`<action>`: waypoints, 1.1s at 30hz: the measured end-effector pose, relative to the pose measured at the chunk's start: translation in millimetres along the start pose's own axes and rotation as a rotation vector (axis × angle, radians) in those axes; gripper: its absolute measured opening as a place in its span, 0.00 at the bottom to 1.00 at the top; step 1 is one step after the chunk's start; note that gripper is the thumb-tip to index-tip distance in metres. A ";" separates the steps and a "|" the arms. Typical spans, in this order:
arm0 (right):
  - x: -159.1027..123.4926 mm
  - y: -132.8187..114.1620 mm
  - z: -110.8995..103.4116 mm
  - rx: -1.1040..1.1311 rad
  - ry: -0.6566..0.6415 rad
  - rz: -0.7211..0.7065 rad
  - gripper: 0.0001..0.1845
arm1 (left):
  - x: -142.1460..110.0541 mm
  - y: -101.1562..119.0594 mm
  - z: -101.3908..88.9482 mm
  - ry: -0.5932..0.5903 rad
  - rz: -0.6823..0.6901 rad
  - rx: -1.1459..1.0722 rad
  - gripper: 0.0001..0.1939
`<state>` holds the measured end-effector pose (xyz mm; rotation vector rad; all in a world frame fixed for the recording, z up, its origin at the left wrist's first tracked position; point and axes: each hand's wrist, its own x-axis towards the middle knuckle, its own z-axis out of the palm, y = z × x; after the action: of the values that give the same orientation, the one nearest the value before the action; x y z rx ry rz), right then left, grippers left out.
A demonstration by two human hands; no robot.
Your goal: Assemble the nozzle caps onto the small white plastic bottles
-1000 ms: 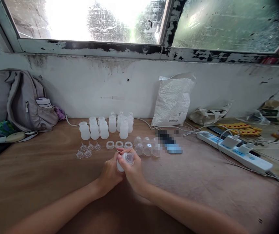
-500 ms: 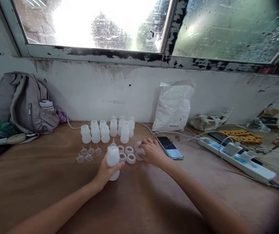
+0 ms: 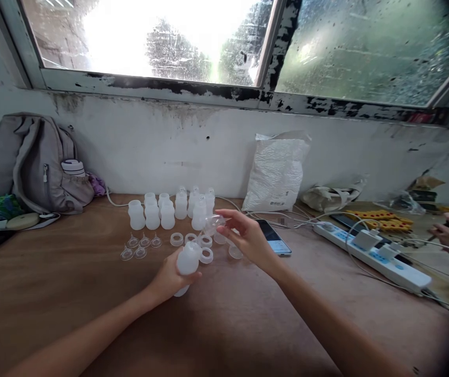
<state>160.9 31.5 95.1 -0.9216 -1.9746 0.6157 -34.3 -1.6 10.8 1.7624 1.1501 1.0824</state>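
While our left hand (image 3: pixel 172 276) wraps its fingers around a frosted white, waisted plastic bottle (image 3: pixel 187 261) above the worktop's near-middle, our right hand (image 3: pixel 221 220) pinches a clear domed plastic cap (image 3: pixel 211 225) between thumb and fingers.

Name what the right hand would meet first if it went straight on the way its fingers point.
Probably the frosted bottle nearest the clear cap held by the right hand, whose fingers point left. Depth is unclear, so the cap might pass in front of it.
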 end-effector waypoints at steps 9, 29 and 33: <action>-6.6 -0.4 3.5 -0.063 -0.556 0.120 0.20 | 2.5 16.1 -22.8 -0.305 -0.027 0.292 0.22; -92.3 26.9 33.2 0.322 -0.292 0.277 0.16 | -36.0 12.7 -27.2 -0.131 0.019 0.180 0.11; -74.0 31.2 64.8 0.717 -0.142 0.580 0.23 | -34.2 7.8 -22.7 -0.027 -0.045 0.046 0.11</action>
<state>144.6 -12.9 3.4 -0.9840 -1.3918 1.6234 -61.1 -33.1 17.6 1.7728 1.2014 1.0095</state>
